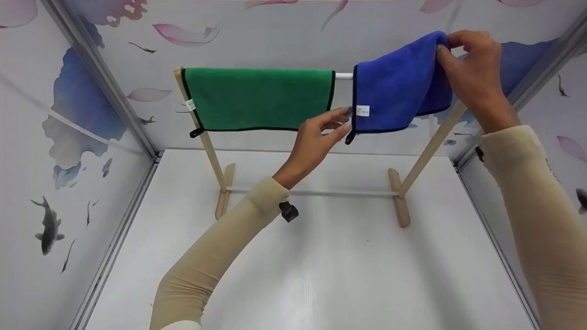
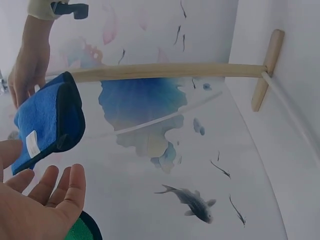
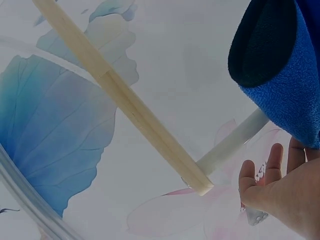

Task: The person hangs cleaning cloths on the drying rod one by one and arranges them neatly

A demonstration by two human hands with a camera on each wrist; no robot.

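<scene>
A blue towel [image 1: 394, 87] with black edging and a white label hangs over the bar of a wooden rack, its right part lifted and folded. My right hand [image 1: 479, 68] pinches its upper right corner between thumb and fingers; in the right wrist view the towel [image 3: 285, 107] droops beyond the right hand [image 3: 290, 195]. At the towel's left edge, beside the label, is my left hand [image 1: 316, 137], thumb and index finger apart; whether they touch the cloth is unclear. In the left wrist view the left hand's [image 2: 40, 205] other fingers are loosely extended below the blue towel [image 2: 47, 117].
A green towel [image 1: 259, 98] hangs over the left part of the bar [image 1: 344, 76]. The rack's wooden posts [image 1: 433, 149] stand on feet [image 1: 399, 201], joined low down by a white rod [image 1: 339, 193]. Walls printed with fish and petals enclose the white floor [image 1: 302, 266].
</scene>
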